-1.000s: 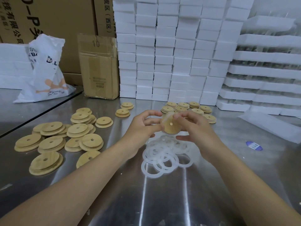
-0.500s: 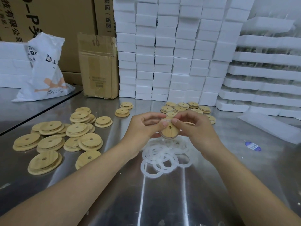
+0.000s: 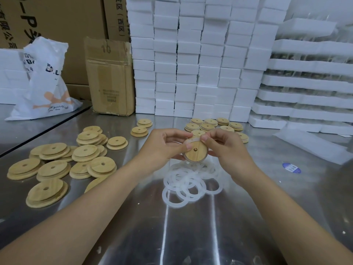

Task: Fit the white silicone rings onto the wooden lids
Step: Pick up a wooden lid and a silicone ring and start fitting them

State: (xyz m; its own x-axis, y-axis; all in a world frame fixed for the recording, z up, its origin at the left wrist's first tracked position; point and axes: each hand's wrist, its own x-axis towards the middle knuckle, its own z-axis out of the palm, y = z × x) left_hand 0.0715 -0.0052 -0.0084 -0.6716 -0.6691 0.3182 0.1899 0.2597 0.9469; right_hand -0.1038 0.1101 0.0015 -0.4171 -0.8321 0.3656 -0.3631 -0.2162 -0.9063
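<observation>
Lowered since a second ago, wooden lid [image 3: 195,153] is pinched by left hand [image 3: 162,148] and right hand [image 3: 227,148]; white ring [image 3: 193,140] clear only at 12 o'clock, fingers hiding its sides.

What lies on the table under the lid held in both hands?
A loose pile of white silicone rings overlaps on the steel table. The held wooden lid, left hand and right hand cover the pile's far edge, so the count is unclear.
</observation>
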